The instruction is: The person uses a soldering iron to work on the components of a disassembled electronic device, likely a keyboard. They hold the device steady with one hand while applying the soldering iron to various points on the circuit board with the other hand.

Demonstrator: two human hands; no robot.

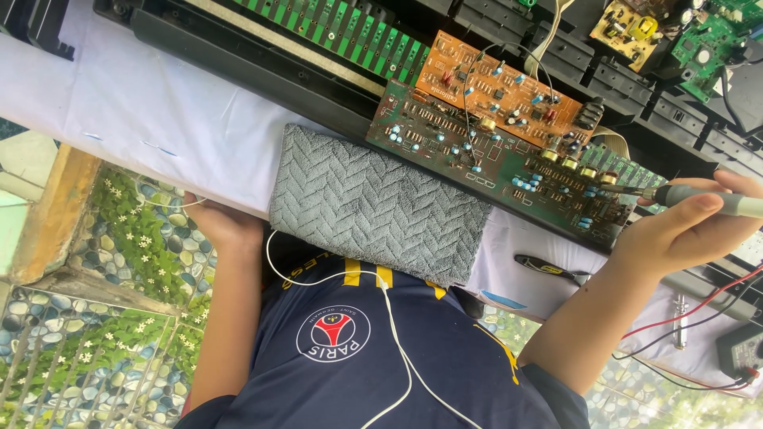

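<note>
My right hand [687, 230] is closed around the grey handle of a soldering iron [707, 199]. Its metal tip points left and reaches the right end of a long green circuit board [485, 163] crowded with small blue parts. An orange circuit board [497, 87] lies tilted on top of the green one, joined to it by thin black wires. My left hand [218, 224] rests against the near edge of the table, at the hem of the white cloth [159, 119]. Its fingers are hidden, and a thin white cable [318, 280] runs close by.
A folded grey towel [373, 206] lies on the cloth in front of the boards. Behind them is an opened black keyboard chassis [262, 56] with green strips and more boards [636, 28]. A black-handled screwdriver [548, 268], red and black leads [699, 314] and a black box [739, 349] lie right.
</note>
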